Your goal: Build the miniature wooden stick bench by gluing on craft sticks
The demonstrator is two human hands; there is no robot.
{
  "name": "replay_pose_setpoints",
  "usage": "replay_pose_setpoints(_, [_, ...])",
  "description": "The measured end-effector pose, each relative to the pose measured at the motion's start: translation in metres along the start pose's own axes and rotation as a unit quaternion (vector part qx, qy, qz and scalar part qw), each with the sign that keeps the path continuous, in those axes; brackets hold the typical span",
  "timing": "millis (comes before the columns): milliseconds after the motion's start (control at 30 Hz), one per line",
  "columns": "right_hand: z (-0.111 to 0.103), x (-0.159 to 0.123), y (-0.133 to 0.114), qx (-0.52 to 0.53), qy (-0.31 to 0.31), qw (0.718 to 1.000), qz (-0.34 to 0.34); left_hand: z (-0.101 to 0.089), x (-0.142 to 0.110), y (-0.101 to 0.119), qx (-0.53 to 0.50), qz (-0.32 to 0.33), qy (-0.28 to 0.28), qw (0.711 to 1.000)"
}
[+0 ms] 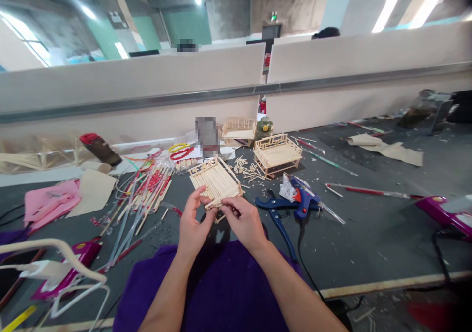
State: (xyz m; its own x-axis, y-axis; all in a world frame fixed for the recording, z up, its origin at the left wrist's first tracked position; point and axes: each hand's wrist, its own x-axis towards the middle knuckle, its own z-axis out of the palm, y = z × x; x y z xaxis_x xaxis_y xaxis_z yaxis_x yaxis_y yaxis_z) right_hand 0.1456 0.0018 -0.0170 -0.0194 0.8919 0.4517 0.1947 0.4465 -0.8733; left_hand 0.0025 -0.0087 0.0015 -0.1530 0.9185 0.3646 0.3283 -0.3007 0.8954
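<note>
Miniature stick bench: it point(216, 179) is in front of the person, above the near part of the dark table point(368, 214), and both hands hold it
Left hand: it point(192, 224) grasps the near left part of the bench, with the thumb low and a finger over the slats
Right hand: it point(245, 221) pinches the near edge of the bench; whether a small loose piece is also between the fingers, one cannot tell
Slatted seat: it looks complete, the sticks lie side by side
Railing: lattice pieces stand at the far end; the near edge is partly hidden by the fingers, so its finish is not clear
Finished-looking benches: one point(278, 157) stands to the right and one point(239, 129) farther back; both have railings and legs
Stick supply: short cut sticks point(250, 169) lie scattered just beyond the held bench, long red-marked sticks point(157, 182) at left
Tools: a blue glue gun point(304, 199) and a blue-handled cutter point(283, 229) lie close to the right hand, and their clutter narrows the space on this side
</note>
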Motion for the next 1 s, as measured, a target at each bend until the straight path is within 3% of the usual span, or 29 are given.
replay_pose_setpoints(1000, [-0.0034, 0.0000, 0.0035, -0.005, 0.009, 1.000, 0.004, 0.0013, -0.0018, -0.0022, -0.004, 0.000, 0.004, 1.000])
